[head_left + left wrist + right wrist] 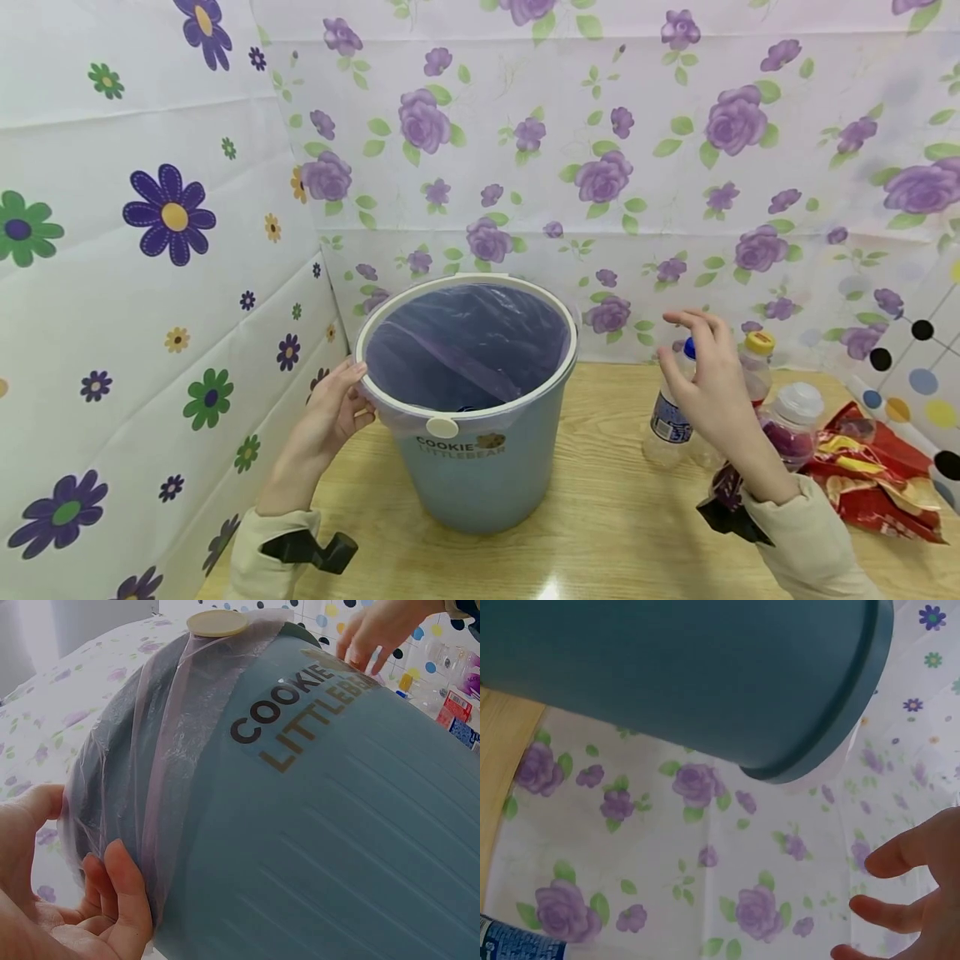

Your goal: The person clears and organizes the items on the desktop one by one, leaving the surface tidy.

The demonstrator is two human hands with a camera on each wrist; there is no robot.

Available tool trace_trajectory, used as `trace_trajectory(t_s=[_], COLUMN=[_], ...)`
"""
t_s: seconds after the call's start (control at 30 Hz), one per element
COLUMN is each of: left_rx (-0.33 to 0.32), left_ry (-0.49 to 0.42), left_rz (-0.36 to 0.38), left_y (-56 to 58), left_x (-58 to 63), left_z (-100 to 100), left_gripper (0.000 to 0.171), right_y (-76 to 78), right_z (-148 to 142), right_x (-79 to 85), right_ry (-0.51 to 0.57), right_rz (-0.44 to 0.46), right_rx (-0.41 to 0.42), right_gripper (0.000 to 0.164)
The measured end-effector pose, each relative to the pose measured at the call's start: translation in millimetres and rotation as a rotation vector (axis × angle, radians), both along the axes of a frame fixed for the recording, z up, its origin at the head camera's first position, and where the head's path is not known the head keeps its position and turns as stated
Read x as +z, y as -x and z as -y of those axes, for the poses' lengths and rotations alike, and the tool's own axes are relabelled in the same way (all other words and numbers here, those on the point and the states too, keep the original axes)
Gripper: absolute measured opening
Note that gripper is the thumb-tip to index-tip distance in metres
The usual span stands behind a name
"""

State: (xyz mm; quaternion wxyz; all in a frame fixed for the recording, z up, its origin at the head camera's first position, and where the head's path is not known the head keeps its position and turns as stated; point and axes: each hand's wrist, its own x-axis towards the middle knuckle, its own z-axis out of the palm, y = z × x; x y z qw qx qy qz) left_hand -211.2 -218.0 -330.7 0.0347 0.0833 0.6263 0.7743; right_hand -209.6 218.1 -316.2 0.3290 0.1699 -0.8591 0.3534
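A light blue trash bin [480, 475] with a white rim and "COOKIE LITTLEBEAR" lettering stands on the table, lined with a thin translucent purple bag [480, 333]. A dark item shows faintly at the bottom inside. My left hand [330, 417] holds the bin's left rim, thumb at the top edge and fingers against the bag's folded-over edge [176, 727]. To the right of the bin, my right hand [708, 375] is raised in front of the bottles with thumb and fingers apart, nothing between them. Behind it is a clear plastic bottle [670, 421] with a blue cap and blue label.
Beside that bottle stand a yellow-capped bottle [756, 367] and a white-capped bottle [795, 425] with a purple label. A crumpled red snack bag [877, 475] lies at the far right. Flower-patterned sheets [525, 167] rise behind and left of the wooden table [600, 517].
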Motion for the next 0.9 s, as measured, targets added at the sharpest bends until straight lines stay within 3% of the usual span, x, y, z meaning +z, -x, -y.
trace_trajectory(t_s=[0.2,0.53,0.9], left_rx=[-0.002,-0.015,-0.031], left_ry=[-0.009,-0.018,-0.012], left_rz=[0.003,-0.007,-0.024], left_y=[0.1,0.0,1.3], left_x=[-0.2,-1.9,-3.4], left_z=[0.0,0.3,1.0], left_gripper=[0.029,0.022,0.024], right_y=[7.4,16.1,23.6], right_z=[-5.5,-12.1,-18.9], right_x=[-7.9,-20.5,-28.4], right_ry=[0.005,-0.032,-0.055], right_rz=[0.038,0.13,0.151], right_rx=[-0.053,-0.071,-0.12], right_gripper=[0.036,0.039,0.04])
